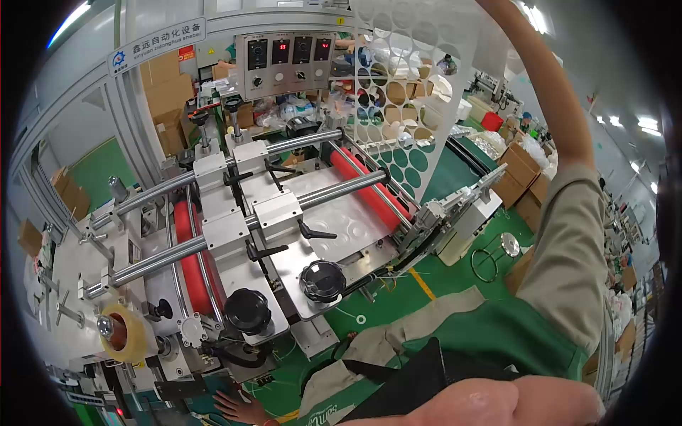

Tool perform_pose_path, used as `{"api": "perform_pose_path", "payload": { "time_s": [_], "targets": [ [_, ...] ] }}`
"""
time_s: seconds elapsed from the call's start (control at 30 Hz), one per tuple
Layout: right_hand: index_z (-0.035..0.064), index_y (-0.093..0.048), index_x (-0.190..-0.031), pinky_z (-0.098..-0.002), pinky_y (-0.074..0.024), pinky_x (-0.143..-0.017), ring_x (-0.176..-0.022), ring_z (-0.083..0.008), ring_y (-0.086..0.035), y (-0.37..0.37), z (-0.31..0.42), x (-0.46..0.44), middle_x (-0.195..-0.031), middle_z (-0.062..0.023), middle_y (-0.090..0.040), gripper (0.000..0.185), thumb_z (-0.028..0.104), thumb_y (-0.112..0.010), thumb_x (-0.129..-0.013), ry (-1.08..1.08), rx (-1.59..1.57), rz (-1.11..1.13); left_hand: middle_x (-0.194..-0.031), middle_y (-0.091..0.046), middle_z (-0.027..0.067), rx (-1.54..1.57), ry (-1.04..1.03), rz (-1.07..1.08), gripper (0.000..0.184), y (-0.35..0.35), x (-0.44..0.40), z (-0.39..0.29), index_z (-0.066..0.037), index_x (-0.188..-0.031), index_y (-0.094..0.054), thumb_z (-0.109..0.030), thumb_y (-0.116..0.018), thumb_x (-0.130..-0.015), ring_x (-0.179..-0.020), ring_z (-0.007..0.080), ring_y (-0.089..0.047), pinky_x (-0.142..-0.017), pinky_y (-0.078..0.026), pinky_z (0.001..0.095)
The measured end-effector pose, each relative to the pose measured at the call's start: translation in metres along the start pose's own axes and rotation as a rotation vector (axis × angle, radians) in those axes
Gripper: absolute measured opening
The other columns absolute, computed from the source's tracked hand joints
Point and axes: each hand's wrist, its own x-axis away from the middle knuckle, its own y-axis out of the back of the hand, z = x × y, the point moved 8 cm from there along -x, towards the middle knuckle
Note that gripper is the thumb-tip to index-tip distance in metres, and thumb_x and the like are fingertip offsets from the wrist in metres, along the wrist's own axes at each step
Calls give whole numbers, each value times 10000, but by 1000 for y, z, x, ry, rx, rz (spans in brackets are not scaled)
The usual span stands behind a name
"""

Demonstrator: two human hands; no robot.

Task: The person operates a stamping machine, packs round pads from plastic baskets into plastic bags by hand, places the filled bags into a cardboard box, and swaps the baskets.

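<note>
My left hand (238, 409) is low in the view, fingers spread, over or on a dark green surface beside the machine's near end. I cannot make out anything in it. My right arm (558, 92) reaches up along the right side, and its hand lies beyond the top edge. Near that arm hangs a white sheet (455, 124) punched with rows of round holes, its upper end out of view. Its lower end comes down by the machine's red roller (373, 188). Whether my right hand grips the sheet is hidden.
The metal machine carries steel bars (334, 190), black knobs (322, 281), a second red roller (195, 263) and a tape roll (128, 334). A control box (287, 62) hangs above. A green conveyor belt (455, 170), cardboard boxes (516, 174) and a stool (509, 246) stand to the right.
</note>
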Motion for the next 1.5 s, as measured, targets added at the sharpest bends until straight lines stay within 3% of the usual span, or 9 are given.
{"api": "perform_pose_path", "payload": {
  "time_s": [0.13,0.17,0.27,0.47,0.57,0.73,0.83,1.07,1.5],
  "targets": [
    [36,-576,-945,-358,-449,-656,-797,-293,-586,91,30,85,-887,-132,-611,219,180,-609,-784,56,114,-475,-1422,-199,90,-140,37,372,851,32,-17,-14,-155,-1380,-208,-568,-546,-716,-1242,324,-305,-984,-299,485],
    [10,-594,-890,-294,-444,-658,-755,-205,-562,104,23,116,-858,-105,-600,144,113,-608,-789,88,60,-588,-1427,-203,9,-200,141,900,585,52,-41,-22,-170,-1374,-230,-450,-365,-879,-1286,250,-245,-1015,-257,414],
    [0,-565,-782,-246,-411,-634,-677,-152,-503,100,-5,233,-800,-66,-557,63,-21,-612,-747,-198,-94,-712,-1424,-208,17,-80,118,543,620,45,-25,-18,-170,-1376,-221,-449,-420,-860,-1285,257,-245,-1020,-254,426],
    [1,-602,-873,-212,-422,-652,-720,-108,-532,-57,-82,450,-799,-63,-581,199,194,-556,-854,-1033,-354,-86,-1432,-179,42,-119,115,503,797,46,-20,-19,-171,-1387,-184,-415,-586,-743,-1286,300,-225,-1024,-231,465],
    [14,-574,-1030,-293,-424,-802,-906,-232,-558,-139,-130,534,-1001,-131,-582,319,265,-560,-836,-961,-231,179,-1450,-96,63,-77,86,676,1007,35,-16,-17,-172,-1401,-95,-388,-681,-611,-1303,322,-169,-1023,-213,471],
    [41,-546,-1124,-285,-448,-769,-860,-198,-585,-156,-92,495,-1042,-112,-593,362,195,-592,-800,-919,-343,379,-1446,-124,74,50,160,854,974,27,-14,-3,-175,-1394,-144,-256,-674,-580,-1302,345,-167,-1006,-225,511],
    [38,-583,-1075,-248,-444,-667,-737,-121,-558,-104,-64,420,-928,-72,-633,268,93,-567,-813,-880,-484,-91,-1424,-181,131,332,58,808,836,32,-18,-3,-155,-1375,-216,-172,-586,-626,-1284,382,-193,-992,-223,541],
    [78,-618,-916,-298,-447,-670,-734,-209,-563,-52,120,214,-790,-69,-600,219,12,-581,-711,1,-769,-258,-1450,-44,103,133,146,895,1217,30,-11,-8,-237,-1396,-83,-240,-777,-397,-1320,348,-79,-1019,-189,521],
    [-13,-507,-1033,-443,-463,-781,-939,-364,-561,-464,78,154,-1021,-219,-551,465,402,-498,-822,-693,-372,427,-1448,-16,120,-12,174,1014,1136,32,-15,-10,-230,-1398,-28,-217,-761,-531,-1330,321,-47,-1041,-174,462]
  ]
}}
